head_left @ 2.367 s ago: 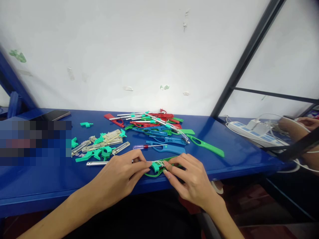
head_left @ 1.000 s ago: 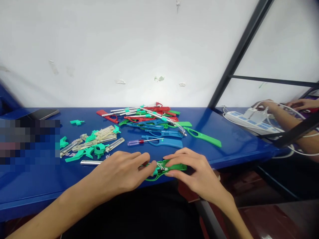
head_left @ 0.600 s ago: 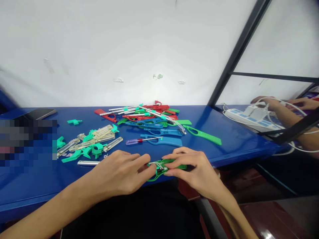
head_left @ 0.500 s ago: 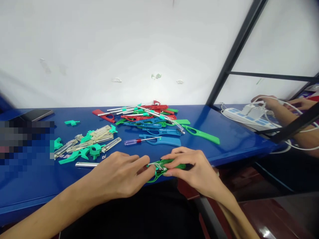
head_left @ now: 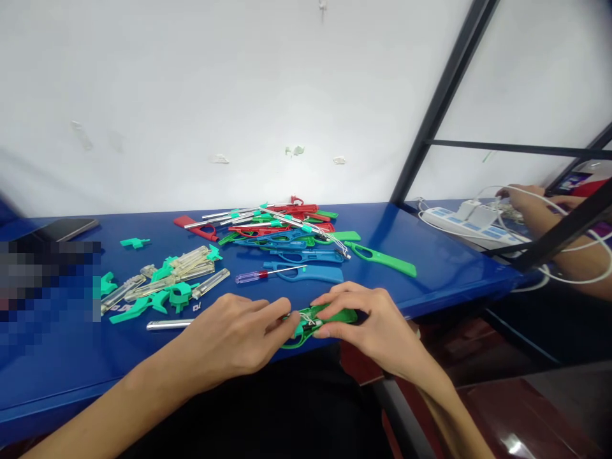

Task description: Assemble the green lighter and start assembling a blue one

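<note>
A green lighter casing half [head_left: 345, 315] lies at the table's front edge between my two hands. Inside it show thin white wires [head_left: 307, 318], a teal trigger piece [head_left: 299, 330] and a small dark part. My left hand [head_left: 248, 335] is closed on the casing's left part, thumb and forefinger at the trigger piece. Pinched fingers of my right hand [head_left: 373, 319] press at the wires and the casing's middle. A metal tube [head_left: 167, 324] emerges from behind my left hand; whether it joins the casing is hidden.
Behind lie piled red, green and blue lighter casings [head_left: 306, 255] with metal tubes, plus a screwdriver [head_left: 252, 276]. Clear fuel tanks [head_left: 191, 258] and teal triggers [head_left: 138, 307] lie left. A black frame [head_left: 433, 108], power strip [head_left: 471, 223] and another person's arm [head_left: 564, 236] are right.
The view has shifted slightly. My hands stay on the green casing with small finger movements, and the white wires sit a little differently. At right, the other person's hand has moved slightly.
</note>
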Demonstrator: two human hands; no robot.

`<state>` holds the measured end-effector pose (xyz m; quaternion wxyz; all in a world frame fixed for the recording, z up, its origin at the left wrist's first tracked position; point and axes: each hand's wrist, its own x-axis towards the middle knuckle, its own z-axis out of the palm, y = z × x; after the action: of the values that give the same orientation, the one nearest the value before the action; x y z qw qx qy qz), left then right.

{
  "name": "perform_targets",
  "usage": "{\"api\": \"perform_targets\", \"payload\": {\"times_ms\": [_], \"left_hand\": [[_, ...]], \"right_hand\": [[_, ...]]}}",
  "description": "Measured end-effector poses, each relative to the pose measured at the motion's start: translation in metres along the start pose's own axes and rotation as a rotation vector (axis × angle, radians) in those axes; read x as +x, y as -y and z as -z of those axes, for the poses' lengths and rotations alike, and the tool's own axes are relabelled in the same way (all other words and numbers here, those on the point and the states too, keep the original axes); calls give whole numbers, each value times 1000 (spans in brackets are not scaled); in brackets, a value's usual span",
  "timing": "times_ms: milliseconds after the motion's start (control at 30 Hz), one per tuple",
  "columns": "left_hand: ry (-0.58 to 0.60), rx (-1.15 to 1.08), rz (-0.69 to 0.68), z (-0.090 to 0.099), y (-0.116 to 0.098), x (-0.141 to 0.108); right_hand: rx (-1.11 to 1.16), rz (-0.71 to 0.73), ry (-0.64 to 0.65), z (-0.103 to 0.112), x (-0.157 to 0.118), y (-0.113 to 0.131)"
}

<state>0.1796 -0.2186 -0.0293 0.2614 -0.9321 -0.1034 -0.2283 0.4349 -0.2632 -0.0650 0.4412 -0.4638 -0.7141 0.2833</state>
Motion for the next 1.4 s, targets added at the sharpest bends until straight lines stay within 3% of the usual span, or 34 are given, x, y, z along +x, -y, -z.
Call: {"api": "perform_targets", "payload": {"times_ms": [400, 667, 1000, 1400], "left_hand": [[165, -43, -33, 6, 7, -1], [148, -46, -36, 1, 8, 0], [239, -84, -5, -2, 7, -6], [208, -44, -12, -1, 5, -3]], "right_hand": [[-136, 94, 60, 5, 2, 4], [-115, 170, 68, 6, 1, 4], [-137, 166, 78, 6, 1, 6], [-131, 188, 77, 5, 1, 3]]}}
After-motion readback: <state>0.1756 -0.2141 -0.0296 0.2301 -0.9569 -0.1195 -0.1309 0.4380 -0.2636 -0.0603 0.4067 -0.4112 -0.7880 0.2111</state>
